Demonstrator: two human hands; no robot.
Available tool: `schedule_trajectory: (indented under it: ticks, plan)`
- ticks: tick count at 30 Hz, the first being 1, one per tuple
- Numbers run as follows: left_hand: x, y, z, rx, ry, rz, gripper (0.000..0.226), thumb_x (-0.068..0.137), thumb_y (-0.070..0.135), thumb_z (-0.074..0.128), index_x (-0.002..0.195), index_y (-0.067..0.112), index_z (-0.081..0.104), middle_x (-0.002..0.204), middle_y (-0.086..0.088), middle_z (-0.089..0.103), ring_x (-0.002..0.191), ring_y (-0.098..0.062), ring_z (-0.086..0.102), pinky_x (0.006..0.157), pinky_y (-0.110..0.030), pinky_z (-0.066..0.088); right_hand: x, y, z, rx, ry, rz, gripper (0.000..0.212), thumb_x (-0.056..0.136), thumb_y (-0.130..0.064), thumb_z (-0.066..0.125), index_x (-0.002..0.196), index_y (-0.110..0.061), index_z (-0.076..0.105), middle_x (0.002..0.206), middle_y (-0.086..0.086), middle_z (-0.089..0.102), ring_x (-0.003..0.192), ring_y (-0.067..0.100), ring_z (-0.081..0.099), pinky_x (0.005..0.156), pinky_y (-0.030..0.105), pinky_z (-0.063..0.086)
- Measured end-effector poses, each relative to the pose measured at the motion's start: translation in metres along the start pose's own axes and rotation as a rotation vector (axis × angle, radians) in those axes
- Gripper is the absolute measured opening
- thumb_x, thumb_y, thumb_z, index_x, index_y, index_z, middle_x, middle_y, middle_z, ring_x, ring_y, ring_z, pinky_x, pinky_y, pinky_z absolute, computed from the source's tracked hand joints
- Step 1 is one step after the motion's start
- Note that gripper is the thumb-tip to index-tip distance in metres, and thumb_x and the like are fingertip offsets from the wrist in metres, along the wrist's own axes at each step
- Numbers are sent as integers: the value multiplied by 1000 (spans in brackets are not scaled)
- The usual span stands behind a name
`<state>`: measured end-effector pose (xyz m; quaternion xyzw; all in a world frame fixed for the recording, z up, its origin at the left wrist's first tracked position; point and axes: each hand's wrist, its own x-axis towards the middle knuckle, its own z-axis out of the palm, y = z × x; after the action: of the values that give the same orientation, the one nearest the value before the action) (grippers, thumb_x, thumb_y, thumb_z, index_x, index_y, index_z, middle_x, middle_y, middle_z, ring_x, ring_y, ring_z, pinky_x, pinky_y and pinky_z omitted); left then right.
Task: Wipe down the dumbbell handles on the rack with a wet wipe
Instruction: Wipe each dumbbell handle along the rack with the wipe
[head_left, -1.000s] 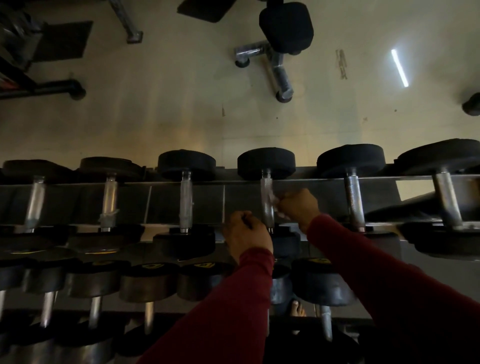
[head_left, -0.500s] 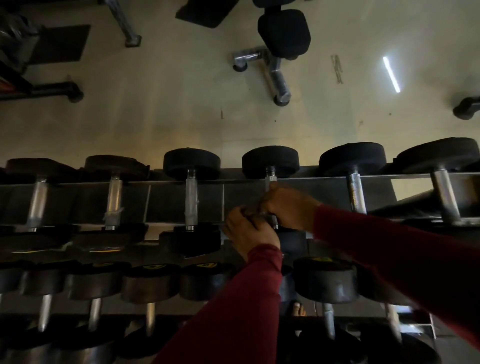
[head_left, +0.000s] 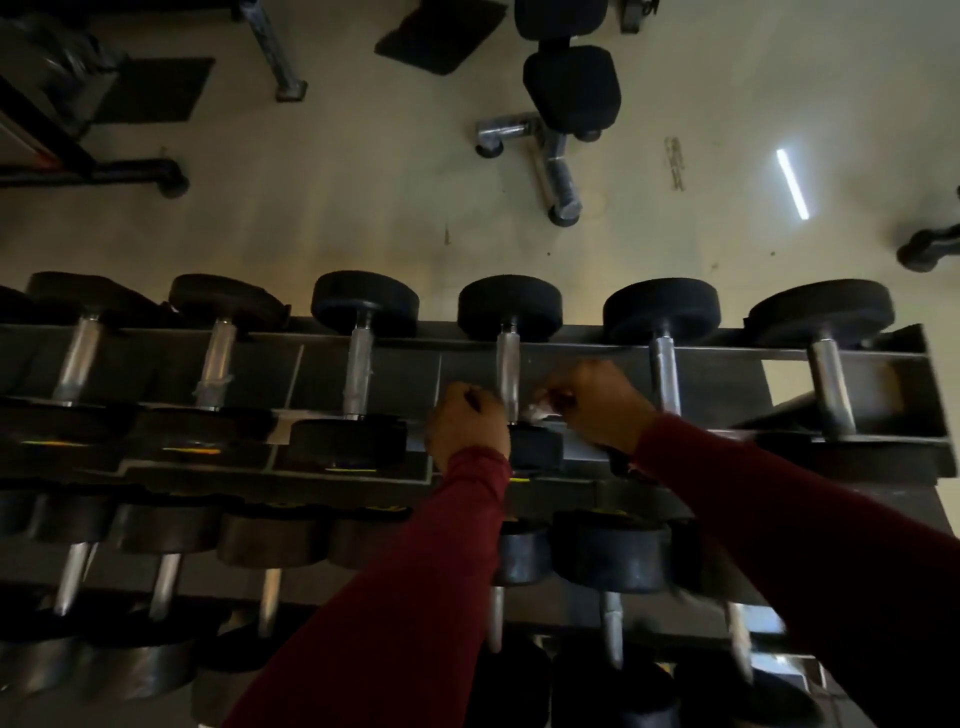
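Head view, mid-frame: the right hand (head_left: 605, 402) pinches a white wipe (head_left: 540, 410) just right of a dumbbell handle (head_left: 508, 374) on the rack (head_left: 883, 358). Left hand (head_left: 465, 426) sits just left of that handle, fingers clenched; whether they hold anything, I can't tell.

Dim, grainy view: the floor (head_left: 363, 208) is palely lit with one bright streak of reflected glare (head_left: 792, 183), the rack (head_left: 675, 358) lies in shadow, and wide-angle edges bend and blur.

Six top-row dumbbells (head_left: 508, 364) (one wipe (head_left: 540, 410)).
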<state>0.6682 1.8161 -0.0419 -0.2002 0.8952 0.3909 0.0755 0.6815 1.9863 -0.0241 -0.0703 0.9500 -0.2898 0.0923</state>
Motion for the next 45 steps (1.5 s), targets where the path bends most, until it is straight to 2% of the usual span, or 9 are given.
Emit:
schedule_trajectory:
  ticks: [5,9,14,19,24,29,36,40,45]
  plan:
    - [-41,18,6,90,157,307,11,90,23,54,99,20,60,99,-4,63,98,-24,55,86,-39,46,-53,50,-51,436,193,459,21,92,-18,68,111,-25,75,103,-6,74,90,8,68,83,24,55]
    - [-103,62,51,-32,176,522,14,88,24,50,98,20,59,96,0,60,95,-20,54,87,-38,46,-84,94,-83,239,171,538,16,90,-25,69,104,-25,78,103,2,76,101,20,69,92,35,53]
    - [-136,96,127,-241,134,122,25,88,28,46,93,12,66,97,-10,67,97,-31,59,91,-41,45,-104,118,-89,215,-37,460,19,88,-20,73,106,-20,78,109,1,75,104,16,68,101,31,49]
    - [-118,95,140,-182,250,-460,42,95,32,40,125,9,57,130,-14,57,121,-34,48,98,-39,38,-89,123,-74,191,-99,411,15,88,-19,72,102,-13,76,107,5,74,97,14,66,92,24,49]
    - [-119,99,145,-170,339,-498,40,96,33,39,123,11,58,132,-9,57,120,-32,46,98,-43,38,-78,136,-57,264,-109,457,6,83,-14,77,88,-13,75,97,5,74,91,15,68,94,31,53]
    - [-121,102,144,-188,374,-488,38,97,30,40,118,8,62,128,-12,60,118,-33,48,94,-35,35,-69,140,-57,230,-218,427,14,89,-15,71,98,-5,74,103,11,72,100,24,67,96,39,53]
    - [-118,97,142,-135,294,-481,41,97,33,35,124,12,58,131,-8,58,120,-29,49,99,-34,35,-69,140,-57,206,-106,401,13,80,-19,79,82,-7,74,85,8,74,81,20,70,81,37,59]
    - [-117,97,143,-125,273,-490,45,96,35,33,128,13,56,134,-8,56,121,-29,48,99,-38,37,-67,146,-47,131,-94,454,17,86,-18,72,88,-1,74,94,18,73,90,33,70,83,38,56]
    - [-119,99,142,-192,292,-504,43,98,34,38,128,10,56,133,-11,57,122,-29,47,92,-34,34,-68,148,-49,196,-143,502,10,88,-15,72,92,-5,74,95,8,73,92,21,68,76,26,49]
